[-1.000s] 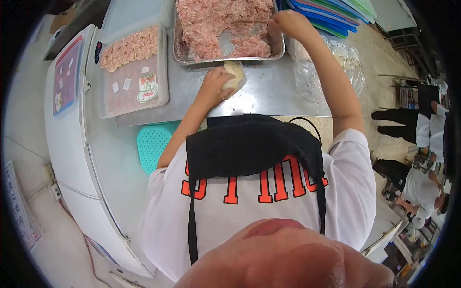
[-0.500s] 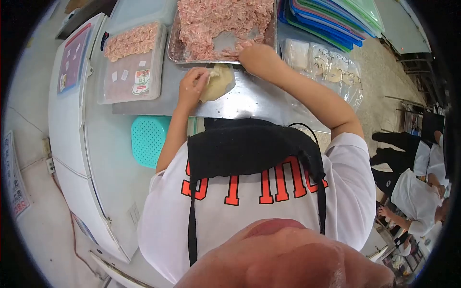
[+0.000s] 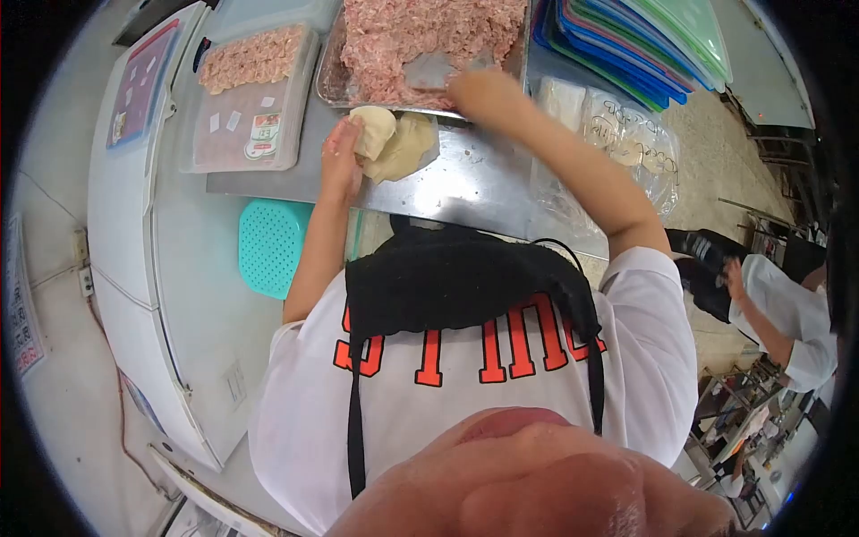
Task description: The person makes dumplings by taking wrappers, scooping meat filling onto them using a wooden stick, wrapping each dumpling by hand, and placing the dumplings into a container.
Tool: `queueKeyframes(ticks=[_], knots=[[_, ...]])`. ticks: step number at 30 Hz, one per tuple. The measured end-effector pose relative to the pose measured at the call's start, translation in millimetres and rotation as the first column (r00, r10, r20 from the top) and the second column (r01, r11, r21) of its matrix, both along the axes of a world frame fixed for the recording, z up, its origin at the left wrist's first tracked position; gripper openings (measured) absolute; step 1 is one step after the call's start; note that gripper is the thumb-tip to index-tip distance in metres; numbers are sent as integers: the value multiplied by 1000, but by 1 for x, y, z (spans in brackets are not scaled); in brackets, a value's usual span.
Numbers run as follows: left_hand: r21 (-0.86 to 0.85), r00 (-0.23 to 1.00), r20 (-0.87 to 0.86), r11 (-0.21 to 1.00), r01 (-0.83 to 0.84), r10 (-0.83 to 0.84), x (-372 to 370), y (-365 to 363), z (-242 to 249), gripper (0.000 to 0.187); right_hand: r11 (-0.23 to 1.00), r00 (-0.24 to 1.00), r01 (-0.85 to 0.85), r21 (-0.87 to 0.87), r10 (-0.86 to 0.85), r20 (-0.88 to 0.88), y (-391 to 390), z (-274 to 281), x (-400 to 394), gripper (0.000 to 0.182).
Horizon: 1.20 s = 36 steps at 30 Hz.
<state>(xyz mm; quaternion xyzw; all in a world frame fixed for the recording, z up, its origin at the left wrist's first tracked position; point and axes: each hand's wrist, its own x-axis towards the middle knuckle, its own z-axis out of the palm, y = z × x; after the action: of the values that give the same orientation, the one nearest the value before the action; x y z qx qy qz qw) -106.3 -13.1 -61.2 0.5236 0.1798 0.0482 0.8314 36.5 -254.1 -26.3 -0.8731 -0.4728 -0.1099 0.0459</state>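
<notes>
My left hand (image 3: pixel 342 157) is closed on the edge of a round, pale dumpling wrapper (image 3: pixel 376 125), holding it up at the near side of the meat tray. More wrappers (image 3: pixel 409 150) lie on the metal table just beside it. At the near edge of the metal tray (image 3: pixel 333 76), my right hand (image 3: pixel 483 97) reaches over the minced meat (image 3: pixel 394 40). Motion blurs that hand and its fingers are not clear. A bare patch of tray bottom shows beside it.
On the left, a plastic box (image 3: pixel 242 143) holds rows of filled dumplings. Stacked coloured lids (image 3: pixel 617 45) stand at the back right, above bagged pale rounds (image 3: pixel 617 125). A turquoise perforated basket (image 3: pixel 271 246) sits below the table edge. Co-workers (image 3: pixel 792 300) are at far right.
My left hand has lifted a wrapper, which now faces up in its fingers. My right hand remains by the meat tray and is now blurred. A co-worker at right has shifted.
</notes>
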Motion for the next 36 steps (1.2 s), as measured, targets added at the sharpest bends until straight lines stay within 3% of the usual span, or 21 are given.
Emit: queueKeyframes(ticks=[1,2,4,5,6,7,9,10,11,13,14,15,17,19,20,22,23,25,29,31,36], knots=[[-84,999,17,995,-48,50,0,4,-4,28,999,999,-41,28,40,33,6,2,-26,16],[-87,998,17,995,-52,53,-2,4,5,28,990,997,76,-122,-78,-9,12,39,-54,17],[114,997,7,990,82,-83,-7,2,34,30,984,992,97,-146,-107,-60,3,43,-38,17],[114,996,5,990,84,-85,-8,8,32,30,978,984,125,-168,-145,-106,-3,46,-28,17],[413,987,51,903,120,-155,-8,16,29,29,967,963,135,-217,-180,-201,-5,65,-17,17],[673,969,74,729,124,-234,-9,20,31,29,965,962,139,-220,-184,-200,-6,64,-10,17],[741,959,26,650,171,-282,-14,26,51,28,931,961,265,-252,-276,-8,-3,62,2,16],[802,946,-27,558,212,-322,-16,28,61,26,939,968,247,-238,-252,11,4,52,-9,16],[801,946,-22,560,210,-324,-16,31,63,26,938,967,250,-241,-254,16,12,41,-23,16],[842,952,132,538,40,-278,-15,37,68,22,993,974,120,-17,-114,195,30,37,-55,16],[840,950,135,541,42,-283,-16,42,73,22,963,980,193,-187,-198,-8,29,46,-56,18],[861,964,77,504,65,-255,-19,48,81,20,962,979,199,-189,-204,-9,25,52,-47,18],[879,973,23,469,89,-227,-21,61,86,18,869,888,343,-356,-424,-178,14,63,-22,20],[856,951,-14,488,171,-309,-22,76,86,12,852,885,324,-411,-426,-186,18,64,-23,22],[855,951,-11,490,169,-310,-21,81,81,12,883,899,322,-340,-398,-183,27,48,-31,21],[770,944,69,619,156,-323,-20,91,62,11,940,937,318,-128,-332,-109,51,33,-54,19],[768,944,70,621,155,-322,-19,94,54,11,939,937,317,-130,-332,-107,55,27,-54,19],[586,938,154,793,166,-310,-19,96,46,18,962,962,259,-85,-265,-62,65,23,-56,18],[479,919,110,831,284,-377,-17,103,46,26,923,912,368,-114,-382,-148,81,33,-63,22],[89,896,61,896,434,-440,-16,106,33,33,941,935,326,-84,-335,-119,79,38,-56,24],[-132,916,41,906,402,-400,-13,95,12,29,943,951,302,-144,-309,-32,95,49,-38,25]])
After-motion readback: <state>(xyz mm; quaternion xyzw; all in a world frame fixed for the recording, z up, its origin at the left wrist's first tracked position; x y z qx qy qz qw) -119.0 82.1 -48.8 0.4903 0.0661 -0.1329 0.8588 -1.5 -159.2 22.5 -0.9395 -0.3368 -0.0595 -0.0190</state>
